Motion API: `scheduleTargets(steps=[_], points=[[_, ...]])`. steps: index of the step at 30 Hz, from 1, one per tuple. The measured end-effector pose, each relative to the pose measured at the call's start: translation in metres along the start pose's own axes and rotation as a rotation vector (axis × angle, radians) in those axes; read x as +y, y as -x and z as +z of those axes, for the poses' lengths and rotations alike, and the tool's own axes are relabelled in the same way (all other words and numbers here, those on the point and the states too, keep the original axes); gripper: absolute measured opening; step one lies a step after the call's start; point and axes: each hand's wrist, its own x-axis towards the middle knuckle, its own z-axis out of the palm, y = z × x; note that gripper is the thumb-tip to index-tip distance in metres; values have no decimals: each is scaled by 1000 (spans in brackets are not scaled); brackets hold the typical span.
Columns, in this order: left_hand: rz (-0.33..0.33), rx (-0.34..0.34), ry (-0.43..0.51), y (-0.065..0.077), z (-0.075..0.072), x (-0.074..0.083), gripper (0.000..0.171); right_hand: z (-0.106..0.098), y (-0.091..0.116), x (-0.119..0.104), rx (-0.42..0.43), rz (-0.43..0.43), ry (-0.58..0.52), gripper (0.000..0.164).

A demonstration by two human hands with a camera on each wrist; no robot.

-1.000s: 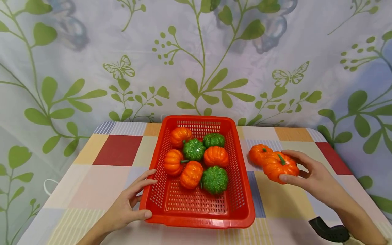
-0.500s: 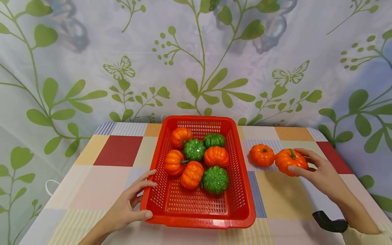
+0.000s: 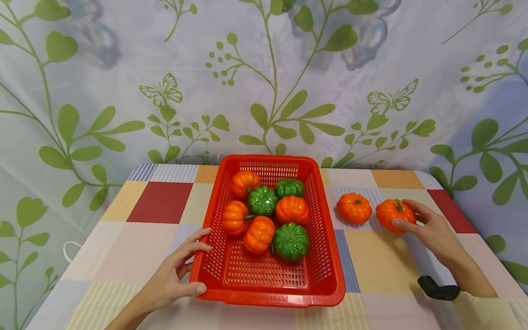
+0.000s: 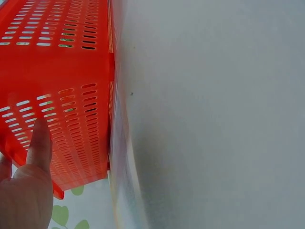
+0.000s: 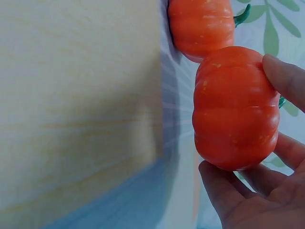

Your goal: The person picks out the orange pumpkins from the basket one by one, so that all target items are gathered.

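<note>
My right hand point(image 3: 435, 231) grips an orange toy pumpkin point(image 3: 395, 215) with a green stem, thumb on the near side and fingers behind. In the right wrist view, a gap shows between this pumpkin point(image 5: 236, 109) and the tablecloth. A second orange pumpkin point(image 3: 354, 209) sits on the cloth just left of it. My left hand point(image 3: 171, 275) holds the red plastic basket point(image 3: 268, 300) at its near left corner, fingertips over the rim. In the left wrist view a finger point(image 4: 40, 145) lies against the slotted basket wall. Several orange and green pumpkins point(image 3: 290, 241) lie inside.
A checked patchwork cloth point(image 3: 140, 247) covers the table, whose far edge meets a leaf-printed curtain point(image 3: 185, 114). A black strap point(image 3: 438, 289) is on my right wrist. A white cord loop point(image 3: 72, 251) hangs beyond the table's left edge.
My right hand has moved right and slightly up in the head view with its pumpkin, from in front of the second pumpkin to beside it. The left hand and basket stay almost still.
</note>
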Motion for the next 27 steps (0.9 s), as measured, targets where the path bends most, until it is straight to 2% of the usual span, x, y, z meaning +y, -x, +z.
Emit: scheduleTargets(steps=[6, 18, 27], points=[[4, -2, -9, -1, -1, 1, 52, 3, -6, 3, -23, -8, -48, 75], [-13, 1, -17, 0, 0, 1, 51, 9, -19, 7, -46, -18, -34, 70], [-21, 4, -8, 0, -1, 1, 51, 11, -19, 10, -69, -13, -29, 69]])
